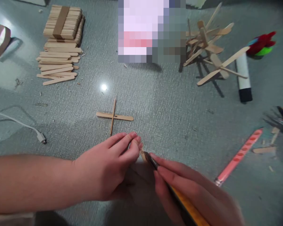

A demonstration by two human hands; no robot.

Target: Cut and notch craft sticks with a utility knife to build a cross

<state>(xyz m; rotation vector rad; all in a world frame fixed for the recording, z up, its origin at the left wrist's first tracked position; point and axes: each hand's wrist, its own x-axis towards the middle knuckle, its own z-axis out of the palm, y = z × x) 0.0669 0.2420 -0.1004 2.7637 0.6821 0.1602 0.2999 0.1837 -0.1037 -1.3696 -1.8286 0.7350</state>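
My left hand (pixel 115 160) pinches a wooden craft stick (pixel 143 155) near the front of the table, its fingers covering most of the stick. My right hand (pixel 193 188) grips a utility knife (pixel 188 207) with a yellow and black handle. The knife's tip end meets the stick just right of my left fingertips; the blade itself is hard to make out. Just beyond my left hand, two craft sticks joined as a cross (pixel 122 117) lie on the table, with a small dark slot near the crossing.
Craft sticks (pixel 58 64) lie loose below a banded bundle (pixel 72 22) at back left. Joined stick pieces (pixel 220 67) stand at back right by a white tube (pixel 244 75). A pink pencil (pixel 240 153) lies right, a white cable (pixel 21 119) left.
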